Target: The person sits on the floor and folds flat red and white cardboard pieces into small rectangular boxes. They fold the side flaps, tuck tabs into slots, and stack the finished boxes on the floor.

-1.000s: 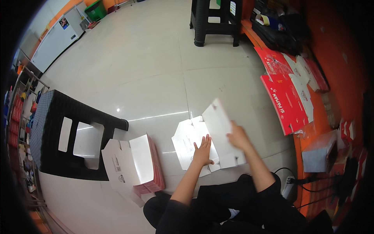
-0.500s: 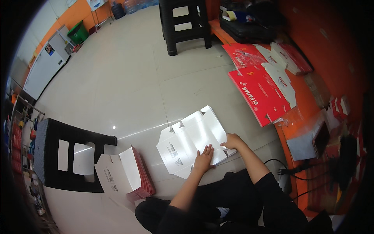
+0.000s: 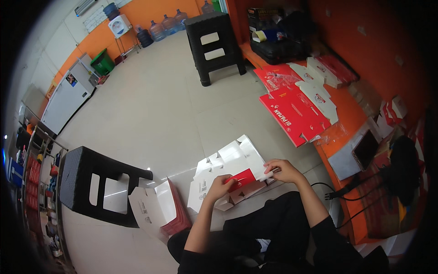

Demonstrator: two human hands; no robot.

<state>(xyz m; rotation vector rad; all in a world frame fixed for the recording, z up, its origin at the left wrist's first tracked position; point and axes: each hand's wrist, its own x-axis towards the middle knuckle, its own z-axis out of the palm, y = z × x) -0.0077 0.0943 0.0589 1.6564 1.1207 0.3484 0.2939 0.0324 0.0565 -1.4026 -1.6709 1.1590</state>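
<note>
On the floor before me lies a flat cardboard box blank [image 3: 223,160], white inside, with tabs and slots along its edges. Its near long side is bent up, so a red outer panel [image 3: 242,179] shows. My left hand [image 3: 222,186] is closed on that panel's left end, thumb against the red face. At the right end my right hand [image 3: 282,171] pinches a small white flap between thumb and fingers. Whether more blanks lie under this one is hard to tell. To the left, several nested, part-folded red and white boxes [image 3: 177,218] stand beside my knee.
Red flat box blanks [image 3: 296,114] rest on an orange ledge [image 3: 335,160] at the right, near a dark phone [image 3: 366,147] and black cables [image 3: 346,194]. One black stool [image 3: 109,187] stands at left, another [image 3: 214,45] at the far side.
Both hands were resting on the flat white blank. Now its near side is lifted and bent, showing red, with both hands gripping it. The view has tilted up slightly.
</note>
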